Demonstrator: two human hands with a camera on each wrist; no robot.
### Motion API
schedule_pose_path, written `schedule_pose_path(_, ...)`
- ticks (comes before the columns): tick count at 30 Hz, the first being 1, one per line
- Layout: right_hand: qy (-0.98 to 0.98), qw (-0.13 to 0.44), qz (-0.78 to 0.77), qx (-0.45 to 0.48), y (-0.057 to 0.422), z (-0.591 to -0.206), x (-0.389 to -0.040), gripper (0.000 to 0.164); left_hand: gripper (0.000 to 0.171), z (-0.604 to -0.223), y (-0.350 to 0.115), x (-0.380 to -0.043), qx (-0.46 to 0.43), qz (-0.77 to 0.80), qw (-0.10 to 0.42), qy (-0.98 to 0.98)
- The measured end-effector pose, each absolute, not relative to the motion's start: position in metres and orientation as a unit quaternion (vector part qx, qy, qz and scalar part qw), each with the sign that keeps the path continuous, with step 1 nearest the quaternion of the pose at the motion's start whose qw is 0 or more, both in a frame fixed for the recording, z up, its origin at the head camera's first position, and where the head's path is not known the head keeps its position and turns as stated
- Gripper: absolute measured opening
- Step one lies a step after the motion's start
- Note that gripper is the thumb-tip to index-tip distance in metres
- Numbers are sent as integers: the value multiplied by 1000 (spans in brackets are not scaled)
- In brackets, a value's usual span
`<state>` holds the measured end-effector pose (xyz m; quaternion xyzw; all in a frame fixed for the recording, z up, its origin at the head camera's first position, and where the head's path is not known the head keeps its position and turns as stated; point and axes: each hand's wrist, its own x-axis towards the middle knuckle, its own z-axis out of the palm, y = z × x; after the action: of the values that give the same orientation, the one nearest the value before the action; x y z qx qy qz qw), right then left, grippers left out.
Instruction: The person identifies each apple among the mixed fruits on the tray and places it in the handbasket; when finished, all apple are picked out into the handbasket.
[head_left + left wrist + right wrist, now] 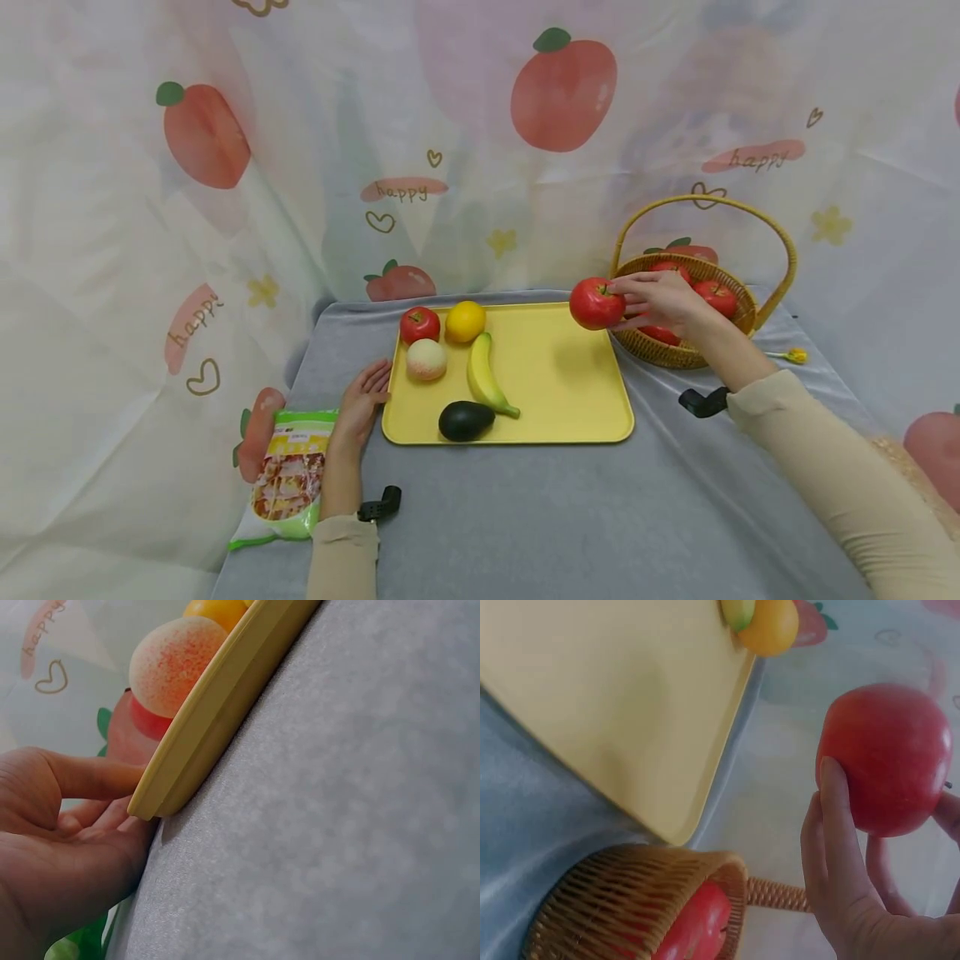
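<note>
My right hand [660, 300] holds a red apple [597, 303] above the right back part of the yellow tray [570, 392], beside the wicker basket. In the right wrist view the fingertips and thumb grip the apple [885, 757] from its sides. My left hand [363, 404] rests at the tray's left edge, fingers extended along it; the left wrist view shows the thumb touching the rim [202, 712]. On the tray lie another red apple [419, 325], a yellow lemon-like fruit [465, 322], a pale pink peach [426, 359], a banana [483, 379] and a dark avocado [466, 421].
A wicker basket [678, 357] with a tall handle stands right of the tray, holding several red apples [716, 297]. A green-and-white food bag [288, 483] lies by the left forearm. A yellow flower [795, 356] lies right of the basket. A printed curtain [480, 125] hangs behind the grey cloth [525, 517].
</note>
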<state>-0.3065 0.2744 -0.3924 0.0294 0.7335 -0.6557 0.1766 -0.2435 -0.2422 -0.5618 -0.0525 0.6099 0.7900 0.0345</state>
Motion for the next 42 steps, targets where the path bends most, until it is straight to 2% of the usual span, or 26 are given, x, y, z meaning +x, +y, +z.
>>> schedule_pose_path(7,717,157,-676,71,296,-388,-307,17,73,-562,-244,-243,-55,788,35,612)
schedule_pose_path(14,741,149,-650,77,317,-388,-307,15,74,-563,-242,-243,-69,790,34,608)
schedule_pose_path(17,758,150,-631,77,326,-388,-306,26,73,-563,-241,-243,-67,787,35,612)
schedule_pose_path(21,765,163,-618,78,340,-388,-305,64,73,-563,-240,-243,-69,786,36,614)
schedule_pose_path(23,764,166,-618,82,347,-388,-304,77,73,-562,-240,-243,-73,788,36,610)
schedule_pose_path(26,762,165,-620,86,357,-387,-301,85,73,-563,-239,-243,-73,789,37,609)
schedule_pose_path(29,754,158,-631,91,365,-387,-298,70,73,-563,-239,-243,-73,788,37,610)
schedule_pose_path(33,729,156,-658,105,377,-386,-295,26,73,-563,-239,-243,-64,787,38,613)
schedule_pose_path(35,718,157,-669,113,382,-385,-294,12,73,-563,-239,-243,-61,788,39,612)
schedule_pose_path(42,719,164,-668,105,399,-387,-297,7,73,-558,-241,-242,-62,784,42,616)
